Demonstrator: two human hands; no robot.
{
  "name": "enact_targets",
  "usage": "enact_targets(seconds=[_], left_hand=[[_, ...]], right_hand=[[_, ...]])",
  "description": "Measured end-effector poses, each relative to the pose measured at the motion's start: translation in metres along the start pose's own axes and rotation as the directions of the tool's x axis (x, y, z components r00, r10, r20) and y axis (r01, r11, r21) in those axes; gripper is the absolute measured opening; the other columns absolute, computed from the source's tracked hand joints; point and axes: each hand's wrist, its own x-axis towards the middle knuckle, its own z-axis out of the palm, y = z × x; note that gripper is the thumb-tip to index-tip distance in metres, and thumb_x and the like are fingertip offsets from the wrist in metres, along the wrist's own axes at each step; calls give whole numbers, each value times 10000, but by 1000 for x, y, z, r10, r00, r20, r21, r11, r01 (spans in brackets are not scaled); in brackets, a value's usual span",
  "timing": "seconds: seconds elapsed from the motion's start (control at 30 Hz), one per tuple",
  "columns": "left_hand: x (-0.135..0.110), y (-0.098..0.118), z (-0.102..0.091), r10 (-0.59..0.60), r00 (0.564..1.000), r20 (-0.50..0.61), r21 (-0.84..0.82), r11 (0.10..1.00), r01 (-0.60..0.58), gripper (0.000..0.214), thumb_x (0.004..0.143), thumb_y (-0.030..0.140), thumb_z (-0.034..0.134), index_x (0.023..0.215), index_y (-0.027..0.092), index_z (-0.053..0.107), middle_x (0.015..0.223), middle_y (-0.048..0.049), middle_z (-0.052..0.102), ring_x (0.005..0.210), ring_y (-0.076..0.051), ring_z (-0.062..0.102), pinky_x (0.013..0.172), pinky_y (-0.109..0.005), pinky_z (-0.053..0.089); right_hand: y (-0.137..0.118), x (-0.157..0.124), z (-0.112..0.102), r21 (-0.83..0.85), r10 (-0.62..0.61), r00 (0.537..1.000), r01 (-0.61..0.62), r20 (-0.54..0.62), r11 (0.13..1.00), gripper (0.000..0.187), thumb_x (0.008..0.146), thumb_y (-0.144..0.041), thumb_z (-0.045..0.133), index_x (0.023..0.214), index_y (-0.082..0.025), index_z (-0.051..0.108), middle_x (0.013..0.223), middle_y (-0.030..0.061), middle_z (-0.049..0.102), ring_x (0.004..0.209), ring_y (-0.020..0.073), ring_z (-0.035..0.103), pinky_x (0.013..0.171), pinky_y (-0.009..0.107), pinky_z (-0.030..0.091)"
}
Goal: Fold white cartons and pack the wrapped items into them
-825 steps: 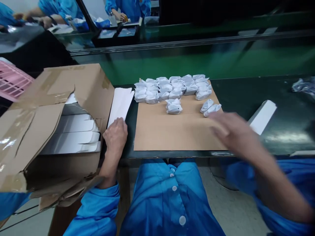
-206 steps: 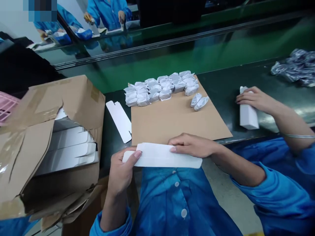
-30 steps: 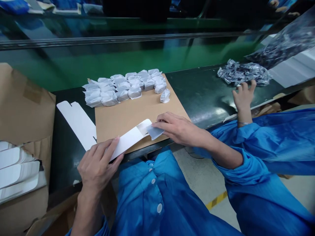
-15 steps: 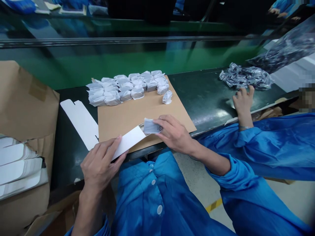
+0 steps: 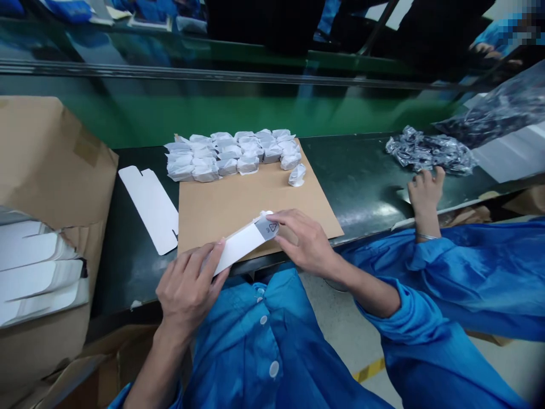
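My left hand point(image 5: 189, 284) is closed around the lower end of a narrow white box point(image 5: 238, 249), tilted up to the right. At the box's open upper end, my right hand point(image 5: 304, 238) grips a grey paper-wrapped packet point(image 5: 267, 226) printed with a small triangle mark. Part of the packet is inside the box. Behind my hands lies a brown cardboard sheet point(image 5: 221, 207), with rows of white wrapped packets point(image 5: 227, 152) along its far side. One more wrapped packet point(image 5: 297, 175) lies apart at the right. A flat white box blank point(image 5: 151, 210) rests left of the sheet.
On the left, an open carton point(image 5: 42, 147) holds stacked white box blanks point(image 5: 38, 272). A co-worker's hand point(image 5: 426, 199) is at the right, near crumpled clear plastic bags point(image 5: 432, 152). A green wall point(image 5: 170, 113) runs behind the dark bench point(image 5: 353, 182).
The grey packet has gone deeper into the white box, with my right hand closer to the box's opening. The whole view has shifted slightly.
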Motion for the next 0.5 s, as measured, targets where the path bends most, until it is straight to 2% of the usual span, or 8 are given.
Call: enact_targets(seconds=[0.1,0.17,0.23,0.27,0.33,0.43,0.47,0.5], left_hand=[[-1,2,0,16,1000,19,5,1000,-16,478,793,252,728,1237,116,614,1013,-108,736,849,-236,632,691,-338,408],[-1,7,1,-1,999,38,-22,1000,1,459,809,258,713,1236,118,615,1045,-108,730,887,-237,630,712,-341,412],[1,11,1,-49,998,31,-36,998,50,449,820,260,701,1238,120,615,1073,-107,724,915,-237,627,735,-346,418],[2,13,1,-81,996,23,-29,996,82,443,824,257,695,1238,121,615,1077,-107,723,915,-236,626,743,-349,420],[3,13,1,-128,992,23,4,992,128,428,835,249,676,1241,127,616,1078,-105,721,903,-233,625,751,-354,420],[3,7,-1,-112,992,66,42,993,109,429,856,250,644,1269,144,603,1088,-103,720,909,-232,627,755,-359,419],[3,4,-3,-95,992,79,38,995,92,433,861,256,638,1278,149,596,1093,-102,720,917,-234,629,757,-357,420],[3,2,-4,-78,993,85,29,997,76,438,866,262,633,1288,155,588,1097,-100,720,924,-234,630,761,-355,421]], right_hand=[[1,2,-2,19,56,995,-58,87,998,449,867,-188,599,1313,-193,548,1259,113,620,1173,247,564,1007,475,469],[1,3,-5,79,167,982,-174,88,982,283,860,-247,623,1131,-175,653,1131,104,662,1072,241,598,948,445,491],[2,2,-7,205,329,938,-345,107,916,200,869,-317,622,978,-160,680,955,76,670,878,189,617,791,353,529],[2,0,-7,275,402,903,-429,152,860,234,873,-351,618,987,-154,673,907,63,657,784,159,603,692,305,524],[3,-4,-6,374,481,811,-582,333,723,405,872,-410,620,1184,-152,613,834,33,630,629,113,551,528,240,468],[6,-6,-8,410,428,672,-723,604,556,686,876,-448,624,1454,-164,389,737,-8,596,515,83,505,448,203,421],[5,-5,-10,419,400,653,-737,643,531,717,879,-446,626,1479,-164,352,726,-10,600,509,81,513,454,200,429],[4,-4,-13,439,384,656,-736,650,516,722,882,-441,626,1486,-164,341,737,-2,615,512,79,527,465,199,441]])
